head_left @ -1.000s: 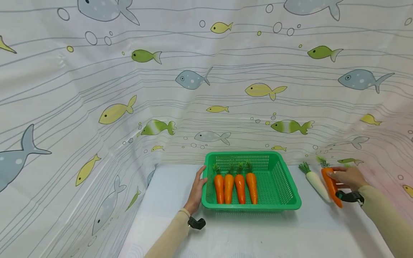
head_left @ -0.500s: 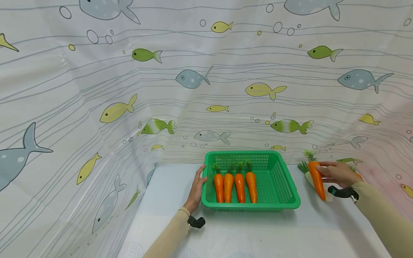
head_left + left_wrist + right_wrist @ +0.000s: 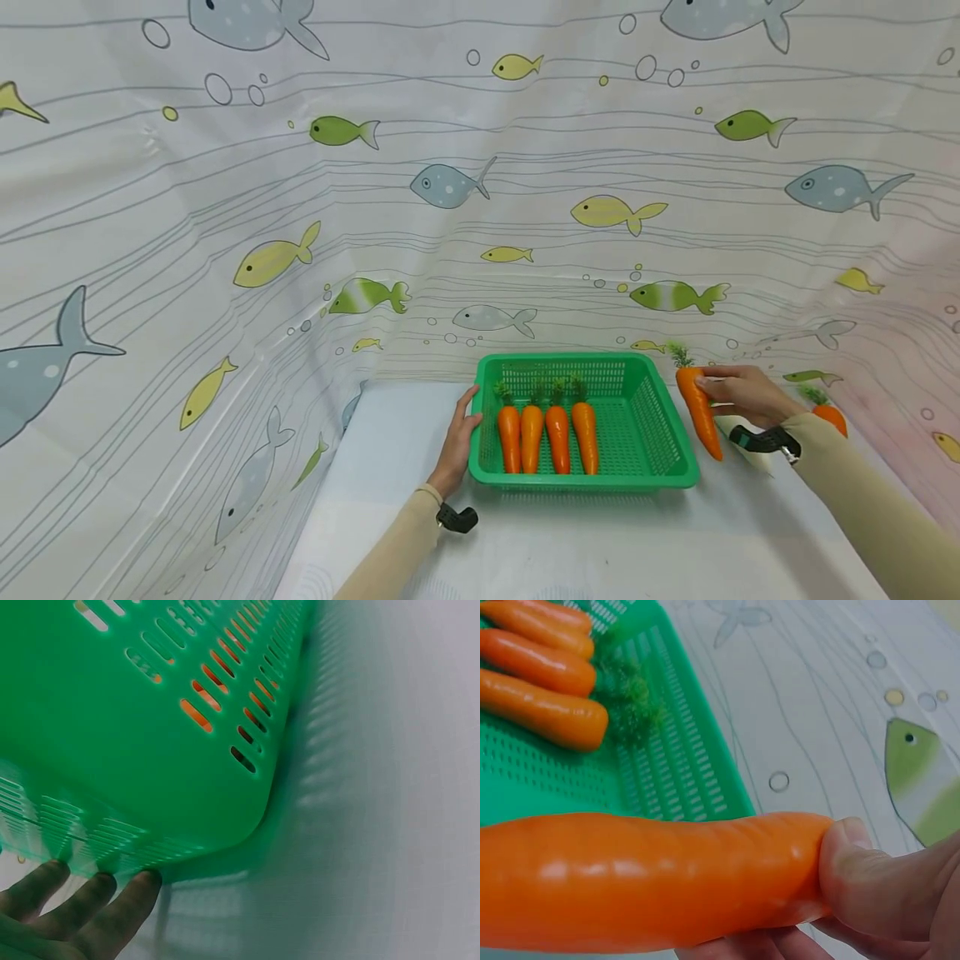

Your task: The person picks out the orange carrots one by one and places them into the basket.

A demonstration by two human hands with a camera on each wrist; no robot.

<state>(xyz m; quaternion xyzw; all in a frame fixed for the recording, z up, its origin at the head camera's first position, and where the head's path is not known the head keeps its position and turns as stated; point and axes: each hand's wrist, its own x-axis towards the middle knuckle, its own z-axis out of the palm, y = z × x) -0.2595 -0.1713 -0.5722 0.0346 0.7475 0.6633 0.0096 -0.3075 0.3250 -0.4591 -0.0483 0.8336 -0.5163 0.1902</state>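
My right hand (image 3: 750, 395) holds an orange carrot (image 3: 699, 412) with a green leafy top, thumb on one side and fingers beneath. The carrot hangs just off the right side of a green plastic basket (image 3: 585, 481); in the right wrist view this carrot (image 3: 645, 881) fills the lower part. Several carrots (image 3: 558, 437) lie side by side in the basket's left half, tops toward the back. My left hand (image 3: 453, 446) rests against the basket's left side. In the left wrist view its straight fingers (image 3: 112, 919) touch the outer basket wall (image 3: 150, 757).
Partly hidden behind my right hand, a white radish (image 3: 750, 450) lies on the white table (image 3: 600, 550). Another carrot (image 3: 830, 417) lies farther right, partly covered by my sleeve. A fish-printed sheet (image 3: 525, 275) rises behind the table and along both sides.
My right hand has carried the carrot leftward from beside the radish, across it, to near the basket's right rim. A carrot farther right has come into view. My left hand stays put.
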